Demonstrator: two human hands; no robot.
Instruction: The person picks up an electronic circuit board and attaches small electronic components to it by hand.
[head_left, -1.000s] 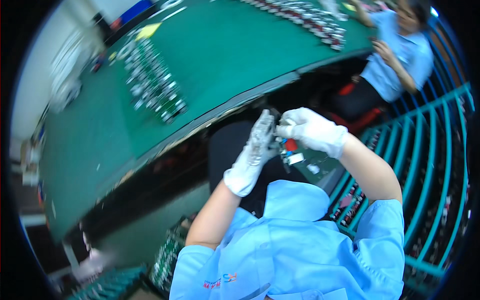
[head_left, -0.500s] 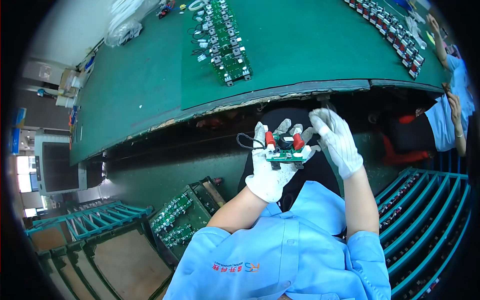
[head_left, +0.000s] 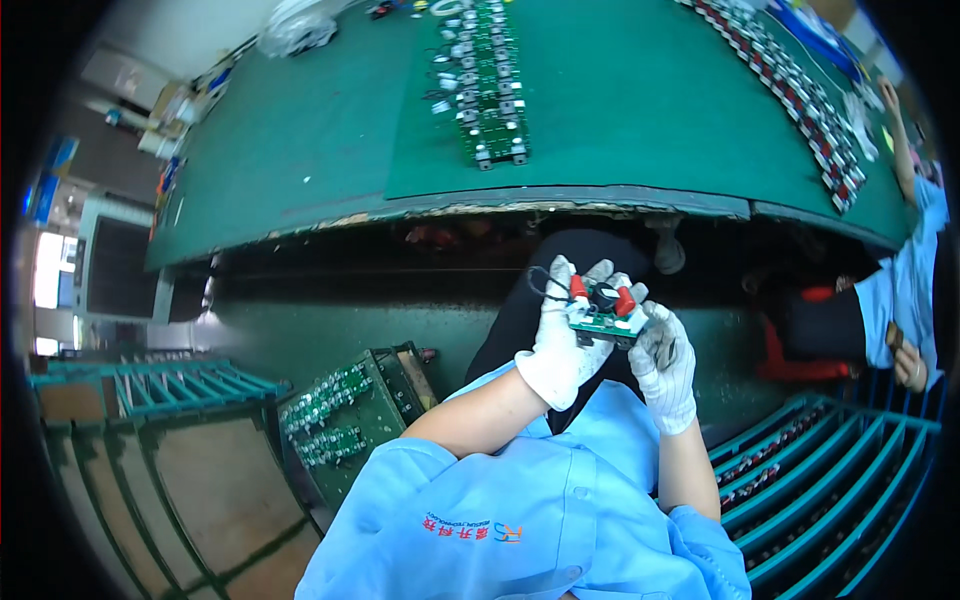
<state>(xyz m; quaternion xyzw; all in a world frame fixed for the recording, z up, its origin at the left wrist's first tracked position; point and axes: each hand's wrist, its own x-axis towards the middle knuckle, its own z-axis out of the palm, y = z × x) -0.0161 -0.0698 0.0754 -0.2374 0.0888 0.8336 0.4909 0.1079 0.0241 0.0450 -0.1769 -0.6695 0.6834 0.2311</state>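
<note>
A small green circuit board rests in my gloved left hand. Two red parts, a round black part and a looped black wire stand out on its upper side. The fingers of that hand reach up behind the board and hold it from below, over my lap. Close by the board's right end is my right hand, also in a white glove. Its fingers are curled inward with the tips near the board edge; whether they touch it or pinch something small is hidden.
Rows of green boards lie on the green-topped table ahead. Another row with red parts runs along its right. Slotted racks stand at lower right, and a box with boards at lower left. A co-worker sits at right.
My right hand has come down from above to the board's right end, its fingers curling. The left hand still holds the board. The whole view has shifted slightly, and the co-worker's hand has moved down.
</note>
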